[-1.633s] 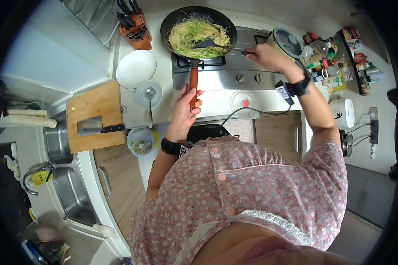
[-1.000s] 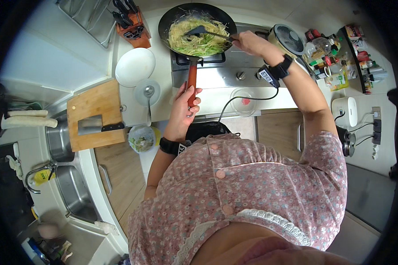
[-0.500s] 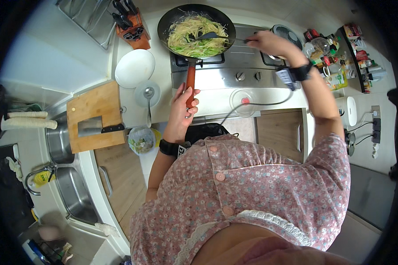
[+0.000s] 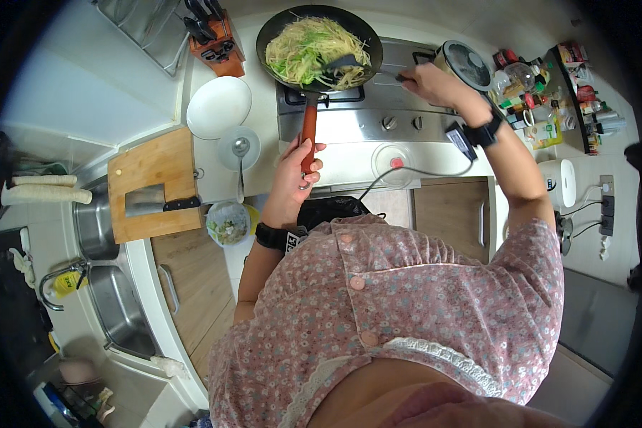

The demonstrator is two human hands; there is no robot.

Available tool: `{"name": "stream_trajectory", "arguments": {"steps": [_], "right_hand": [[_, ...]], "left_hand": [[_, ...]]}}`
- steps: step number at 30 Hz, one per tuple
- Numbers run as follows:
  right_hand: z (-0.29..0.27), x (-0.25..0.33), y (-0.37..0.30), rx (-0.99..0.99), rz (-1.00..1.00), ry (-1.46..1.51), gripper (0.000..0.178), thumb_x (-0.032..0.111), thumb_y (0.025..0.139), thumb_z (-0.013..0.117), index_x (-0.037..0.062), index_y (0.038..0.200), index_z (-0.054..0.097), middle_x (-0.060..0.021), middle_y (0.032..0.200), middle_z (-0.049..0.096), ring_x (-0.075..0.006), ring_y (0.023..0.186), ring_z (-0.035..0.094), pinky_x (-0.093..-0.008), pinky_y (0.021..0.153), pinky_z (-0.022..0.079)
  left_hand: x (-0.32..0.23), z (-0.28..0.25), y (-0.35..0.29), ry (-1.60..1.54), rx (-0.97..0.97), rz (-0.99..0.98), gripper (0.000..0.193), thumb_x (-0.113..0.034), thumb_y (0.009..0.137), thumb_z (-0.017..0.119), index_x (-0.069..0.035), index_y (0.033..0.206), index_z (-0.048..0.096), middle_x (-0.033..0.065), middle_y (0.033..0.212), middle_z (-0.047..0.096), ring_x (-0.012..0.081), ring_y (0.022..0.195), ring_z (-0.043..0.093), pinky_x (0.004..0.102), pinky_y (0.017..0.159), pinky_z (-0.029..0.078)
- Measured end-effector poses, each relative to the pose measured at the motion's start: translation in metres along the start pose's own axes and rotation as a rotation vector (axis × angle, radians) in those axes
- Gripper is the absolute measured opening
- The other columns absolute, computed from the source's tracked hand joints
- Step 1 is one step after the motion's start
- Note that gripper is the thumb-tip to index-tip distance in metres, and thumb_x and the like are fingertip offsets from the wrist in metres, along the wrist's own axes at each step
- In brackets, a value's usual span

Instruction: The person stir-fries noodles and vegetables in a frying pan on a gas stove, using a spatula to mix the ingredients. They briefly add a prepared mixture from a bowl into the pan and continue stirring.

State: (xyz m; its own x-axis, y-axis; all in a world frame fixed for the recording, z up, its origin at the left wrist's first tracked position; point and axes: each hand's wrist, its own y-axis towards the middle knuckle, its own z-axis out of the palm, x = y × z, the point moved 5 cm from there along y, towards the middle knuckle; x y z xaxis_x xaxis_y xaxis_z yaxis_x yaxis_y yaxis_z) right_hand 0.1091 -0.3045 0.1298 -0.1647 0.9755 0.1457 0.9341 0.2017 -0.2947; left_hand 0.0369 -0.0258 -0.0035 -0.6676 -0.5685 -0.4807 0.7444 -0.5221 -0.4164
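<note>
— Head view, kitchen counter from above: stir-frying under way. Left hand point(image 4: 297, 165) wrapped tight around the red handle point(image 4: 308, 128) of the black pan point(image 4: 319, 48), steadying it on the gas stove point(image 4: 378, 107). Right hand point(image 4: 428, 80) closed on the thin handle of a dark spatula point(image 4: 349, 64), blade buried in the noodles and greens point(image 4: 310, 48) at the pan's right side.

— And around the stove?

— White plate point(image 4: 218, 107) just left of the burner, small dish with a spoon point(image 4: 240, 148) below it, knife block point(image 4: 214, 39) behind. Cleaver point(image 4: 150, 201) lying on the wooden cutting board point(image 4: 153, 182) beside the sink point(image 4: 96, 228); lidded pot point(image 4: 465, 63) on the right burner.

— Stage of the cooking?

— Tossing, by the look of it; strands pale, greens bright. Next, probably a sweep of the blade across the pan, with the left grip kept firm to stop the pan sliding.
</note>
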Motion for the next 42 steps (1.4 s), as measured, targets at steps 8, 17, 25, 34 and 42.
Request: {"name": "stream_trajectory", "arguments": {"steps": [8, 17, 25, 34, 42], "right_hand": [[0.023, 0.032, 0.022, -0.240, -0.024, 0.031, 0.029, 0.025, 0.094, 0.052, 0.0017, 0.106, 0.063, -0.0264, 0.081, 0.063, -0.0438, 0.078, 0.061, -0.0483, 0.067, 0.051], [0.008, 0.007, -0.001, -0.179, -0.067, 0.063, 0.027, 0.023, 0.092, 0.055, 0.0013, 0.106, 0.063, -0.0265, 0.082, 0.062, -0.0432, 0.079, 0.060, -0.0462, 0.069, 0.049], [0.011, 0.004, 0.009, -0.185, -0.152, 0.015, 0.032, 0.025, 0.094, 0.054, 0.0016, 0.112, 0.062, -0.0257, 0.078, 0.061, -0.0406, 0.076, 0.061, -0.0453, 0.069, 0.049], [-0.020, -0.080, -0.017, 0.260, 0.368, 1.252, 0.029, 0.031, 0.099, 0.052, 0.0041, 0.109, 0.056, 0.0070, 0.063, 0.037, 0.0014, 0.042, 0.026, -0.0141, 0.032, 0.019], [0.010, -0.105, 0.060, 0.383, 0.518, 1.586, 0.031, 0.029, 0.101, 0.044, 0.0026, 0.114, 0.055, 0.0073, 0.063, 0.039, 0.0018, 0.041, 0.029, -0.0121, 0.029, 0.026]], "left_hand": [[0.007, 0.002, 0.001, 0.016, -0.024, 0.017, 0.031, -0.020, 0.097, 0.053, -0.006, 0.124, 0.047, 0.0087, 0.101, 0.057, 0.0085, 0.061, 0.044, 0.0157, 0.040, 0.032], [0.004, 0.001, 0.001, -0.015, 0.019, 0.023, 0.033, -0.020, 0.097, 0.054, -0.007, 0.126, 0.047, 0.0100, 0.101, 0.058, 0.0089, 0.061, 0.044, 0.0158, 0.040, 0.032], [0.006, 0.001, 0.002, -0.037, 0.002, 0.014, 0.036, -0.019, 0.096, 0.054, -0.010, 0.130, 0.045, 0.0111, 0.102, 0.058, 0.0089, 0.059, 0.045, 0.0159, 0.040, 0.033], [0.004, 0.002, 0.000, -0.021, 0.020, 0.022, 0.039, -0.019, 0.097, 0.054, -0.011, 0.133, 0.041, 0.0130, 0.103, 0.058, 0.0083, 0.059, 0.046, 0.0157, 0.039, 0.032], [-0.001, 0.008, -0.004, 0.068, -0.043, 0.048, 0.042, -0.020, 0.097, 0.052, -0.012, 0.137, 0.041, 0.0115, 0.108, 0.058, 0.0057, 0.060, 0.043, 0.0140, 0.041, 0.032]]}}
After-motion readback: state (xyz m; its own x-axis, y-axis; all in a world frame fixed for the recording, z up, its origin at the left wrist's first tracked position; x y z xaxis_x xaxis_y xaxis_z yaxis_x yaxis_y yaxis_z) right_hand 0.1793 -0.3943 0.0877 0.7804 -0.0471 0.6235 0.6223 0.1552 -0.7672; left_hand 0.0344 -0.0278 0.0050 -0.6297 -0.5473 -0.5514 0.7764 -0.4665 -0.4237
